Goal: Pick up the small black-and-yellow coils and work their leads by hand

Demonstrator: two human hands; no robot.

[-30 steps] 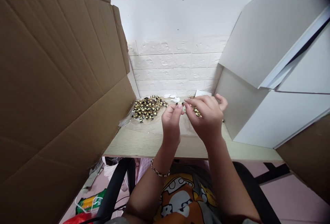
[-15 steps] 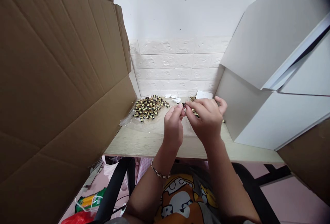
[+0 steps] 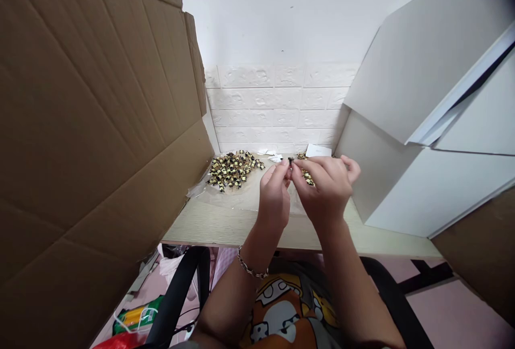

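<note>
My left hand [image 3: 274, 193] and my right hand [image 3: 325, 185] meet over the table, thumbs and fingers pinched on a small dark part [image 3: 291, 161] between them. Its details are too small to make out. To the left lies a heap of small yellow and black parts [image 3: 233, 169] on a clear plastic sheet [image 3: 241, 199]. A second group of such parts [image 3: 307, 176] is partly hidden behind my right hand.
A white card [image 3: 318, 150] and white scraps [image 3: 276, 158] lie near the brick-patterned wall [image 3: 285, 99]. Tall cardboard [image 3: 100, 108] stands on the left, white boxes [image 3: 402, 177] on the right. The table's front edge [image 3: 241, 239] runs below my wrists.
Both hands have shifted slightly to the right, still pinched together. The dark part shows a little more above the fingertips. The view has tilted slightly.
</note>
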